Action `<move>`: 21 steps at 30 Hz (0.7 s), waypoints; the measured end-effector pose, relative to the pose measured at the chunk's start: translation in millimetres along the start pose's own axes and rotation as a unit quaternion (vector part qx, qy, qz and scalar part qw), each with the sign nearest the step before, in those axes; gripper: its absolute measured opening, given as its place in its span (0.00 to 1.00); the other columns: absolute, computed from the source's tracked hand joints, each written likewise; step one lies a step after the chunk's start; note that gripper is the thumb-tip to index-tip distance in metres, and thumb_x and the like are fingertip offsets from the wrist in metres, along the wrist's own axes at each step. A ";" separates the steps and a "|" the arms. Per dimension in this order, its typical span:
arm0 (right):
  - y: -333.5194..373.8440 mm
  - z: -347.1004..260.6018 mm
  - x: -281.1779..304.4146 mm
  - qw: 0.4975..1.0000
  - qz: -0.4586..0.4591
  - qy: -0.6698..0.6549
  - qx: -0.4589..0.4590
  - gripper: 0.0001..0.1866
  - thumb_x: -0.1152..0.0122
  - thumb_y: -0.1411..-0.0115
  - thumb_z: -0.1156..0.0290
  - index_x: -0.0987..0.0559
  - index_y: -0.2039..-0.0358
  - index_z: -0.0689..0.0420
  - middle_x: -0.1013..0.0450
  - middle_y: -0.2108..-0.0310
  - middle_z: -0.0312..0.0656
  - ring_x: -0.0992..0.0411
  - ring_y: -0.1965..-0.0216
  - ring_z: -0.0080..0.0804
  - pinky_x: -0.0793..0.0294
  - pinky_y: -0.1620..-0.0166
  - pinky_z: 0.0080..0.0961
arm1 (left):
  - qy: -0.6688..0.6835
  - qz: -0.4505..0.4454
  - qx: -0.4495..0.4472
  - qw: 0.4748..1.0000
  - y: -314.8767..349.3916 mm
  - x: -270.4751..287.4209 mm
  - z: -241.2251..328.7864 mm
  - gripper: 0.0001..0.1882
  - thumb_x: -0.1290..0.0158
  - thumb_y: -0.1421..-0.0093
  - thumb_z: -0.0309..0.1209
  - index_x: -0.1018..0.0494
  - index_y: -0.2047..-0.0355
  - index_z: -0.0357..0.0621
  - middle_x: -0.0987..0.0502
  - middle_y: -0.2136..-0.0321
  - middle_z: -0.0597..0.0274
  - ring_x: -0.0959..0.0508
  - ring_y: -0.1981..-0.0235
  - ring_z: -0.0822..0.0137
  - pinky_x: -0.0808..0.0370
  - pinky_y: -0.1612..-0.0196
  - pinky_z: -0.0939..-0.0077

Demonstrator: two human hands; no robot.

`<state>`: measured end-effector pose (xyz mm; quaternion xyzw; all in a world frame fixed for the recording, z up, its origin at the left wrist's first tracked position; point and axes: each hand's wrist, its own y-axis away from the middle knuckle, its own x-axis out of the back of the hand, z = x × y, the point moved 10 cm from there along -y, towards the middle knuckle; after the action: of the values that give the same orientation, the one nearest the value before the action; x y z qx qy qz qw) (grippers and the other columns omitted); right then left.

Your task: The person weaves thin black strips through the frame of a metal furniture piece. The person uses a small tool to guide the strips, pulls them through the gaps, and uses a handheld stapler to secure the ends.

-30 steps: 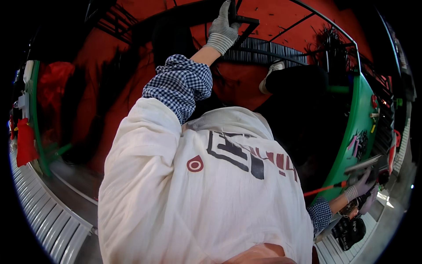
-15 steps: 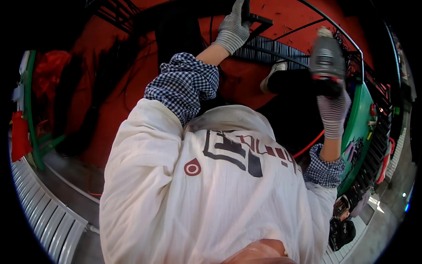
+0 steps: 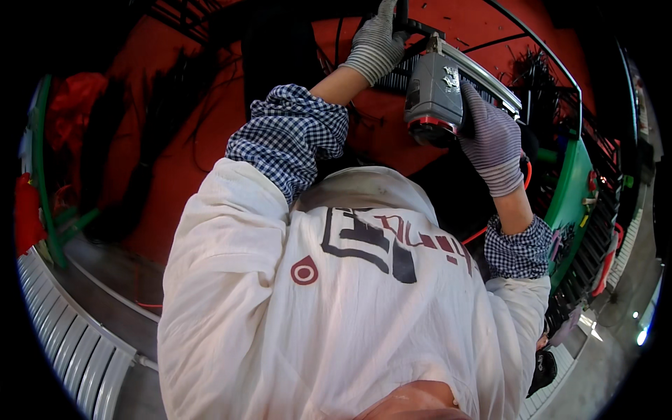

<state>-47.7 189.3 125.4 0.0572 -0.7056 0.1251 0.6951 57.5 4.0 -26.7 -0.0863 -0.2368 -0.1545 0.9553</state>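
My right hand [image 3: 492, 143], in a striped knit glove, is wrapped round the handle of a grey pneumatic staple gun [image 3: 432, 94]. The gun's long metal magazine [image 3: 488, 75] points up and left, its nose close to the black frame. My left hand [image 3: 376, 47], in a matching glove, grips a dark frame piece [image 3: 418, 28] at the top, thumb pointing up along it. Part of that piece is hidden behind the hand and the gun. The gun's nose is near the piece; whether they touch I cannot tell.
An orange hose [image 3: 528, 175] runs down by my right wrist. Bundles of thin black strands [image 3: 150, 126] lie on the red surface [image 3: 203, 150] at left. At right stands a green panel [image 3: 572, 192] beside black racks. White slatted rollers [image 3: 73, 332] curve along the lower left.
My right hand has brought the staple gun leftward from the right side, turning it toward the frame piece. My left hand stays on the piece, shifted only slightly.
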 end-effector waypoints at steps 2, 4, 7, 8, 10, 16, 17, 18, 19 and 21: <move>-2.7 -1.7 -3.8 1.000 -0.001 -0.005 0.011 0.39 0.25 0.53 0.70 0.28 0.38 0.55 0.19 0.62 0.43 0.19 0.63 0.41 0.19 0.58 0.36 | 0.010 -0.001 -0.001 1.000 0.0 0.3 1.9 0.50 0.42 0.37 0.33 0.61 0.23 0.63 0.24 0.45 0.34 0.19 0.53 0.35 0.22 0.56 0.44; -5.8 -0.2 -11.2 1.000 -0.013 -0.004 0.007 0.40 0.25 0.54 0.70 0.29 0.38 0.55 0.19 0.64 0.42 0.19 0.63 0.40 0.20 0.59 0.36 | 0.019 0.010 -0.008 1.000 0.2 0.8 3.5 0.50 0.41 0.36 0.35 0.61 0.23 0.64 0.24 0.45 0.34 0.20 0.52 0.35 0.22 0.54 0.44; -6.2 -1.7 -15.0 0.999 -0.004 0.008 0.033 0.42 0.25 0.55 0.71 0.30 0.37 0.55 0.20 0.67 0.42 0.19 0.66 0.40 0.20 0.60 0.36 | 0.036 0.015 -0.026 0.999 -2.3 -2.7 5.4 0.51 0.39 0.37 0.39 0.61 0.23 0.65 0.24 0.44 0.35 0.20 0.51 0.35 0.23 0.52 0.45; -6.9 -3.0 -15.4 0.999 0.004 0.011 0.041 0.44 0.24 0.56 0.71 0.30 0.37 0.55 0.21 0.68 0.41 0.20 0.67 0.40 0.20 0.60 0.36 | 0.035 0.007 -0.019 0.999 -3.3 -4.7 2.8 0.51 0.39 0.37 0.40 0.61 0.23 0.65 0.24 0.45 0.35 0.20 0.51 0.35 0.23 0.51 0.45; -5.3 1.3 -19.4 0.999 -0.012 0.021 0.024 0.44 0.24 0.57 0.71 0.30 0.37 0.55 0.21 0.67 0.41 0.20 0.66 0.40 0.20 0.60 0.36 | 0.034 -0.006 -0.004 0.999 -4.5 -7.7 -1.1 0.51 0.39 0.37 0.41 0.61 0.23 0.66 0.23 0.45 0.35 0.20 0.50 0.36 0.23 0.50 0.45; -0.9 -2.7 -19.3 0.999 -0.013 0.027 0.037 0.44 0.23 0.57 0.69 0.31 0.37 0.55 0.20 0.65 0.42 0.20 0.65 0.40 0.20 0.60 0.36 | 0.032 0.010 -0.014 0.999 -0.9 2.3 10.3 0.52 0.37 0.38 0.41 0.60 0.23 0.67 0.22 0.49 0.34 0.20 0.51 0.35 0.23 0.51 0.45; -0.5 -4.3 -19.0 0.999 -0.009 0.027 0.044 0.45 0.23 0.57 0.69 0.31 0.37 0.56 0.20 0.65 0.42 0.20 0.65 0.40 0.20 0.59 0.36 | 0.028 -0.010 0.011 1.000 -1.1 -1.1 7.6 0.53 0.37 0.38 0.42 0.60 0.23 0.67 0.21 0.50 0.34 0.20 0.52 0.35 0.23 0.52 0.45; -0.3 -6.5 -17.8 0.998 0.000 0.022 0.056 0.45 0.23 0.58 0.69 0.31 0.37 0.56 0.20 0.65 0.42 0.20 0.65 0.39 0.20 0.59 0.35 | 0.023 -0.029 0.035 0.999 -1.7 -4.8 4.4 0.53 0.36 0.38 0.42 0.60 0.23 0.68 0.21 0.51 0.34 0.20 0.53 0.35 0.23 0.52 0.45; -0.1 -8.8 -16.6 0.998 0.010 0.016 0.067 0.45 0.23 0.58 0.69 0.31 0.37 0.56 0.20 0.64 0.42 0.20 0.64 0.39 0.20 0.59 0.35 | 0.018 -0.049 0.059 0.997 -1.7 -8.5 1.0 0.53 0.36 0.39 0.42 0.60 0.23 0.68 0.20 0.53 0.33 0.19 0.53 0.34 0.23 0.53 0.45; -0.9 -9.7 -17.1 0.997 0.019 0.014 0.075 0.45 0.24 0.59 0.69 0.30 0.37 0.56 0.20 0.64 0.41 0.20 0.64 0.39 0.20 0.59 0.35 | 0.018 -0.022 0.037 0.999 -3.5 -4.1 6.0 0.53 0.36 0.39 0.43 0.60 0.23 0.68 0.20 0.55 0.33 0.19 0.55 0.34 0.23 0.54 0.44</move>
<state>-37.6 189.3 108.5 0.0938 -0.6856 0.1919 0.6959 50.3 3.3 -23.1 -0.0432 -0.2269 -0.1681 0.9583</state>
